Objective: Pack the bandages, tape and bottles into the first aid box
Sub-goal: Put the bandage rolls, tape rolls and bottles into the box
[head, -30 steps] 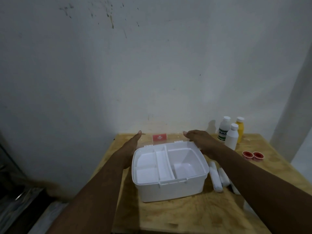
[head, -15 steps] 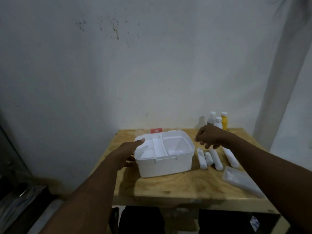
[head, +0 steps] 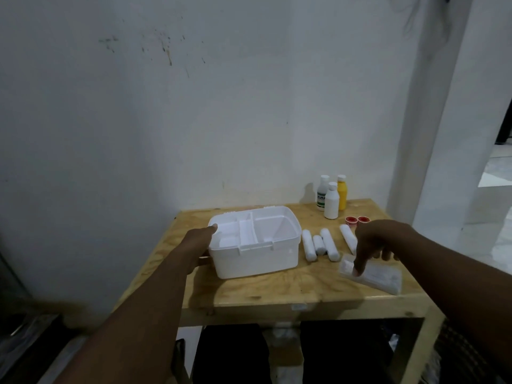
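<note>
The left hand lies flat against the left wall of the first aid box, fingers loosely extended, bracing it rather than gripping. The box sits open on the wooden table, its compartments bare. Over on the right, the right hand reaches down with fingers curled, one fingertip touching the near-left end of a clear plastic packet; whether it has a pinch on it I cannot tell. Three bandage rolls lie just right of the box, a fourth roll farther right. Behind them are two red-capped tape rolls, and the bottles stand at the far edge. Nothing is packed yet. To do this pick well, slide a thumb under the packet's edge, since it lies flat and looks slippery, then carry it low to the big right compartment while the left hand steadies the box.
</note>
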